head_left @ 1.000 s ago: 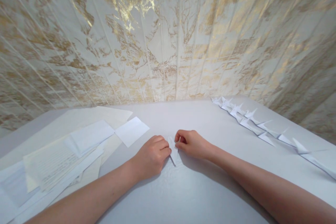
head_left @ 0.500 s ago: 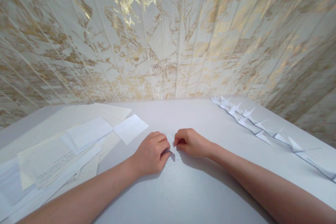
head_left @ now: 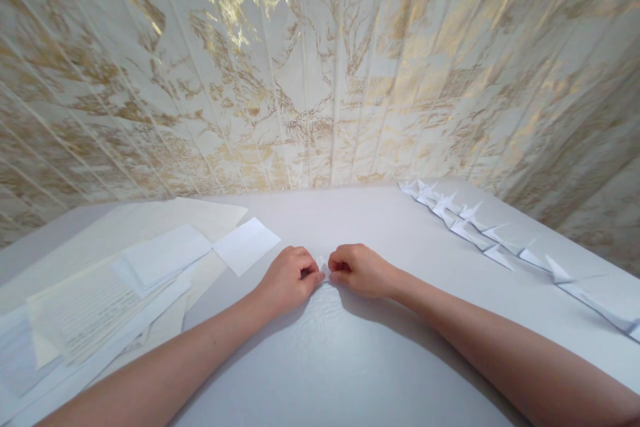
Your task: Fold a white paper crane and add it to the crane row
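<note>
Between my hands, just above the pale table (head_left: 350, 360), is a small folded white paper (head_left: 323, 265), mostly covered by my fingers. My left hand (head_left: 295, 278) pinches its left side between thumb and fingers. From the other side my right hand (head_left: 361, 270) grips it with curled fingers, the thumb close to my left thumb. The folds under the fingertips are too small to make out.
At the left lie overlapping sheets of paper (head_left: 90, 307), some with writing, and a white square sheet (head_left: 247, 245). Rows of folded paper cranes (head_left: 467, 230) stand along the right side. A gold-patterned curtain (head_left: 310, 80) hangs behind the table.
My left hand has turned and shifted slightly upward, its thumb now nearer my right thumb. Less of the folded paper shows below the fingers than before.
</note>
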The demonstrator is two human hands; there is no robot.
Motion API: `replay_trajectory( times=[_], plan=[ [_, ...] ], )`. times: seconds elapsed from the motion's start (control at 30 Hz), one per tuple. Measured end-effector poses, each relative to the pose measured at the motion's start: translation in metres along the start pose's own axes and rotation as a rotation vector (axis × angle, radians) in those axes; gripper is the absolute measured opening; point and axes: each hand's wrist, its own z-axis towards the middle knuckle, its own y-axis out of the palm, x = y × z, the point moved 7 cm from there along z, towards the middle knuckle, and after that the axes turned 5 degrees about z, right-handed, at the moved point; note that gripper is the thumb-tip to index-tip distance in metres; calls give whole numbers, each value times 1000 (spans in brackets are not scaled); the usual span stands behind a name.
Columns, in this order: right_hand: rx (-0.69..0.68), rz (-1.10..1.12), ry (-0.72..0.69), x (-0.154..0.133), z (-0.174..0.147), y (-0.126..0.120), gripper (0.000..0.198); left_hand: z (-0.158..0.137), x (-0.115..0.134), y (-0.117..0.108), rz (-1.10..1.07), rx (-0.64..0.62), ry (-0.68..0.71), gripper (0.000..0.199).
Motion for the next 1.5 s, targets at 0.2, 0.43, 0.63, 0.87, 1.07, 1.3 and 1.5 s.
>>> replay_trajectory(
  times=[0.2, 0.43, 0.63, 0.87, 1.07, 1.3, 1.5],
  plan=[
    [16, -36, 38, -1, -1, -2, 15, 0, 1, 0, 63, -1, -29, 15],
    [23, -157, 92, -3, 0, 2, 17, -2, -2, 4, 109, -12, -62, 16],
    [16, -215, 115, -5, 0, 1, 17, -3, -1, 6, 169, 12, -52, 15],
    [22, -283, 123, -8, -2, 1, 15, -6, 2, 7, 277, 24, -31, 15],
    [46, -350, 145, -6, -5, 1, 17, -6, 5, 9, 367, -5, -17, 16],
    [32, -410, 136, -8, -7, 3, 19, -5, 5, 8, 352, -26, -70, 25],
    [47, -397, 131, -7, -6, 3, 18, -2, -2, 7, 310, -14, -187, 15]
  ],
)
